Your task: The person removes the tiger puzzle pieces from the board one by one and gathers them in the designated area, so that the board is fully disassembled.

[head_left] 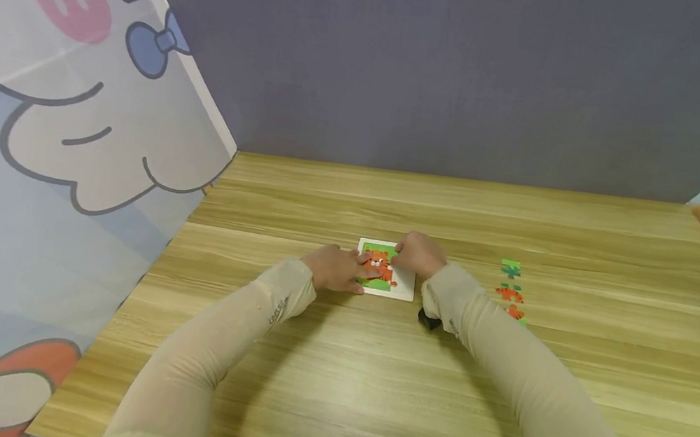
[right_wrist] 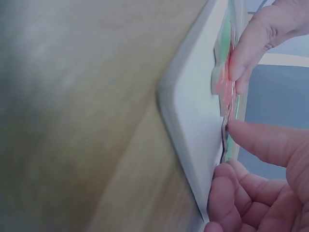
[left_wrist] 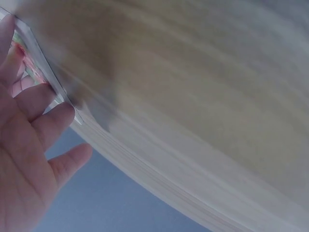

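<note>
A white-framed jigsaw puzzle board (head_left: 403,291) lies on the table, its picture an orange tiger (head_left: 375,263) on green. My left hand (head_left: 337,269) rests on the board's left part with fingers spread; in the right wrist view its fingertips (right_wrist: 236,72) touch the orange pieces. At the board's upper right, my right hand (head_left: 420,255) pinches a puzzle piece (right_wrist: 224,140) between thumb and curled fingers, at the edge of the joined pieces. Most of that piece is hidden by the hand. The white tray base (right_wrist: 195,104) shows bare along the board's right side.
Right of the board, loose puzzle pieces lie in a column: a green one (head_left: 511,269), an orange one (head_left: 510,294) and another (head_left: 515,312) partly behind the right sleeve. A small black object (head_left: 429,320) shows by the right cuff. A grey panel (head_left: 464,82) stands behind the table.
</note>
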### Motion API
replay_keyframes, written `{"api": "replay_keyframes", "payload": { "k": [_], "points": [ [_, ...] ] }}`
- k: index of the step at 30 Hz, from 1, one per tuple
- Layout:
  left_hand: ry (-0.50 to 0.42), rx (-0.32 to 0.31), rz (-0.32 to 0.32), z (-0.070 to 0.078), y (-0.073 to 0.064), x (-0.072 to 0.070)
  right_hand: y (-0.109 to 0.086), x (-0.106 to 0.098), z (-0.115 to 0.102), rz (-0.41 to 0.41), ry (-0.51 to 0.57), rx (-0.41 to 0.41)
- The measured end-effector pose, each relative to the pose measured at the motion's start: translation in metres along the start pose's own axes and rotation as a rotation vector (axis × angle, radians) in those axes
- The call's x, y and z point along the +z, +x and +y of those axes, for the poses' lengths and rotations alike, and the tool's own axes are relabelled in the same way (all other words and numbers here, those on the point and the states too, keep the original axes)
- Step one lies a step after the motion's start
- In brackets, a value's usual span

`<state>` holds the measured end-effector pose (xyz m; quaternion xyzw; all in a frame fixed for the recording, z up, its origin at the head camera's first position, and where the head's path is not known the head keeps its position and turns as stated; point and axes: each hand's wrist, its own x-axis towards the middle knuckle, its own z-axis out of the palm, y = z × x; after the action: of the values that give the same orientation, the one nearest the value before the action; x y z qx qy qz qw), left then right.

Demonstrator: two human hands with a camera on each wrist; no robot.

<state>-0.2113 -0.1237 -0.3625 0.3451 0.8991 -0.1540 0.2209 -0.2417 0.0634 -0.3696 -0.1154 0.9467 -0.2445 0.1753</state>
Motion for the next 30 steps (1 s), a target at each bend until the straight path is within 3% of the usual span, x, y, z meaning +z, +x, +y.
{"api": "replay_keyframes", "payload": {
  "k": [6, 13, 19, 30],
  "points": [
    [0.002, -0.003, 0.0, 0.0014, 0.0003, -0.0005, -0.0005, 0.0003, 0.0021, 0.021, 0.049, 0.033],
    [-0.022, -0.021, -0.012, 0.0009, 0.0, -0.0016, -0.0007, 0.0003, 0.002, 0.053, 0.089, -0.021],
    [-0.02, -0.023, -0.016, 0.0006, 0.0009, -0.0013, 0.0004, 0.003, 0.0046, 0.067, 0.199, -0.061],
    [-0.034, -0.014, -0.011, -0.0003, -0.0007, -0.0008, 0.004, 0.0086, 0.0043, 0.043, 0.359, -0.059]
  ]
}}
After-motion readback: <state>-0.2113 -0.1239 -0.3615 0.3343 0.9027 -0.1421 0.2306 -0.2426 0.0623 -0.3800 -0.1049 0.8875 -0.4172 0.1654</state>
